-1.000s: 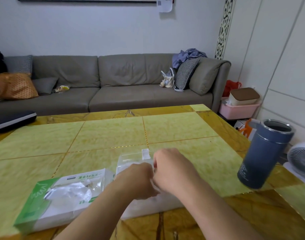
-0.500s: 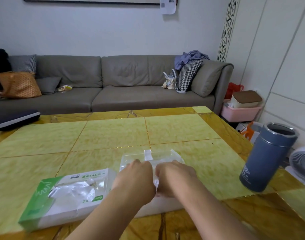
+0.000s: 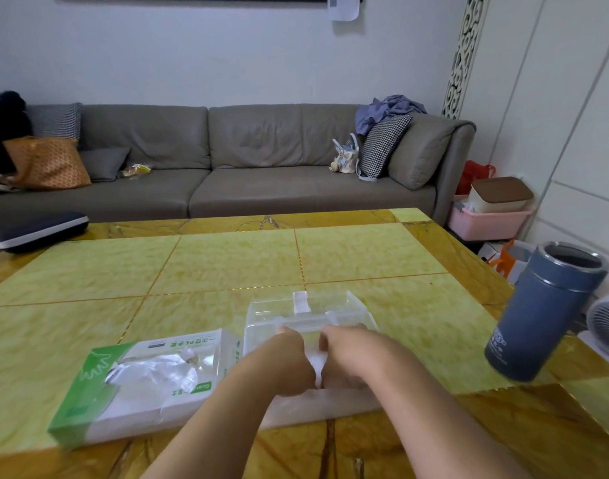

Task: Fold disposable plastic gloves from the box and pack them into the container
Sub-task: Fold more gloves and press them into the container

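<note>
Nearest to us, our 2 forearms reach in from the bottom edge and meet over the table (image 3: 227, 264). Our left hand (image 3: 282, 363) and right hand (image 3: 349, 361) sit knuckle to knuckle, fingers curled, and between them shows a narrow strip of white, which we take to be the folded glove (image 3: 317, 366). Both hands seem to pinch it, though the fingertips are turned away from us, so we cannot tell how tight the hold is or how much of the glove is bunched inside.

The relation that matters is this: the glove sits at the near edge of the clear container (image 3: 306, 316), which lies directly beyond our knuckles, its long axis running left to right. The open well is just far of the grip, so the coming move looks like a short push forward and down, not a sideways carry. Neither hand is clearly nearer; they straddle the container's middle about evenly.

To the left, just beside the container, lies the green and white glove box (image 3: 147, 385), its torn opening showing crumpled plastic. It is nearer our left hand, which we judge the natural one to fetch the next glove.

Further right stands a blue tumbler (image 3: 545, 312), well apart from the work. Beyond the table is a grey sofa (image 3: 227, 167).
</note>
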{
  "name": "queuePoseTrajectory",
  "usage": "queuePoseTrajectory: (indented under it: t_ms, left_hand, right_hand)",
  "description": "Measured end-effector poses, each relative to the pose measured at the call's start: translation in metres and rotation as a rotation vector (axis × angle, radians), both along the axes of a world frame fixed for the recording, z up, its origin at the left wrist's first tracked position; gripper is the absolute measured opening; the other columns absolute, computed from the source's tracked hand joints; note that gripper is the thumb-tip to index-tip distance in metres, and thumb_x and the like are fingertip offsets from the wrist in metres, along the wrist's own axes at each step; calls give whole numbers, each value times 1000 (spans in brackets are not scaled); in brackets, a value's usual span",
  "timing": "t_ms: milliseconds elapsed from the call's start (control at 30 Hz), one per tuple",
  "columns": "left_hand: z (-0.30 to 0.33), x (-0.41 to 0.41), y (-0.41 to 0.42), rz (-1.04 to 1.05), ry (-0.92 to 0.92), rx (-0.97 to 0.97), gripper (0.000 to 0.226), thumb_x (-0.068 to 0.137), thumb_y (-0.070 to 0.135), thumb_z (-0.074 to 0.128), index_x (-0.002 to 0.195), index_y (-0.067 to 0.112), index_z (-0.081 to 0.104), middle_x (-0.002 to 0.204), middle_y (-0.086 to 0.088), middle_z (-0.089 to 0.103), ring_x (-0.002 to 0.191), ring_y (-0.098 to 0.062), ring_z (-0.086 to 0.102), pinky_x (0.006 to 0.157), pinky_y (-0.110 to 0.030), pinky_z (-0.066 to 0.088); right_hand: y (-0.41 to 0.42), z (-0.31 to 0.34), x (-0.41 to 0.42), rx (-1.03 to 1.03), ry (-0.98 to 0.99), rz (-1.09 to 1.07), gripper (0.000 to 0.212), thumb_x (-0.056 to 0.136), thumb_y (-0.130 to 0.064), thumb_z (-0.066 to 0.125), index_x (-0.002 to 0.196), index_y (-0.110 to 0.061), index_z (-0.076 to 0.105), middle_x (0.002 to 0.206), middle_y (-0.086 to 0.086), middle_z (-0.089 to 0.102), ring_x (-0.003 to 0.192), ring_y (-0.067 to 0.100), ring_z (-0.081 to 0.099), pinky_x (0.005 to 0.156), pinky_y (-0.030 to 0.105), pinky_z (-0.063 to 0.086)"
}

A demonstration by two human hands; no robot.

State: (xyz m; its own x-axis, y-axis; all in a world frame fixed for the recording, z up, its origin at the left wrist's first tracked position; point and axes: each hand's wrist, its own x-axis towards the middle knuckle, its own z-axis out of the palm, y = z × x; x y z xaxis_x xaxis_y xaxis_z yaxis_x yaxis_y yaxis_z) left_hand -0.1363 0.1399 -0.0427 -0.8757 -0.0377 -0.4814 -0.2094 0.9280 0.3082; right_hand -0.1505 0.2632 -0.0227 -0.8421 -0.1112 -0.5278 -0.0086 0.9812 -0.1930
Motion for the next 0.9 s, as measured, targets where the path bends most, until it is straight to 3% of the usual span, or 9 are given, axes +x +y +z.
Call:
queuePoseTrajectory:
  t_ms: [100,267,367,433,500,600,700,833,900]
  left_hand:
    - [4,1,-12,-11,38,22,54,91,20,65,142,16,47,117,0,63,102,-18,61,80,-27,51]
    - [13,5,5,-115,16,-157,71,98,5,55,158,0,19,135,-12,58,114,-26,61,86,-30,49]
    - [20,8,8,-174,68,-178,45,98,5,57,141,1,46,113,-11,57,103,-25,60,81,-31,47]
    - [19,17,0,-166,136,-130,33,99,9,58,131,2,52,101,-9,57,97,-25,59,74,-30,43]
    - [16,28,-7,-145,217,-62,33,101,12,56,133,4,50,110,-10,60,98,-27,62,71,-32,44]
    - [22,52,-15,-169,356,37,48,97,3,52,143,15,42,124,-10,57,104,-30,62,75,-37,50]
    - [31,79,-31,-269,626,153,63,85,-6,46,141,23,46,124,0,56,109,-22,58,83,-39,54]
    - [51,106,-81,-154,1007,346,52,79,-7,51,115,28,64,105,19,59,100,-1,57,78,-14,47]
    - [57,106,-120,-9,1047,285,54,81,-8,58,115,34,63,102,25,59,103,5,55,83,-9,44]
  right_hand:
    - [2,-1,0,-11,2,-9,60,87,-28,72,142,-30,47,138,10,46,109,29,65,87,37,56]
    - [-1,-4,2,7,35,-9,57,90,-26,70,142,-29,46,140,12,39,109,27,63,85,36,54]
    - [-2,-2,3,-4,37,-17,54,90,-26,74,139,-27,52,135,10,48,106,24,66,88,36,59]
    - [-3,1,5,-24,80,16,52,88,-31,78,136,-27,58,129,5,58,99,19,66,70,28,55]
    - [1,3,9,-42,144,37,50,91,-35,77,137,-30,60,130,0,65,100,17,65,64,25,46]
    - [0,6,15,-34,272,17,45,95,-36,65,139,-40,58,138,-5,64,102,15,66,75,28,51]
    - [-9,11,21,55,462,20,33,94,-20,52,113,-41,69,108,-7,70,87,17,68,79,33,59]
    - [-27,20,33,-146,675,43,36,81,1,43,89,-29,62,87,-10,63,83,17,62,75,36,57]
    - [-43,20,40,-248,679,109,46,84,5,44,94,-35,63,95,-17,61,95,12,60,84,33,55]
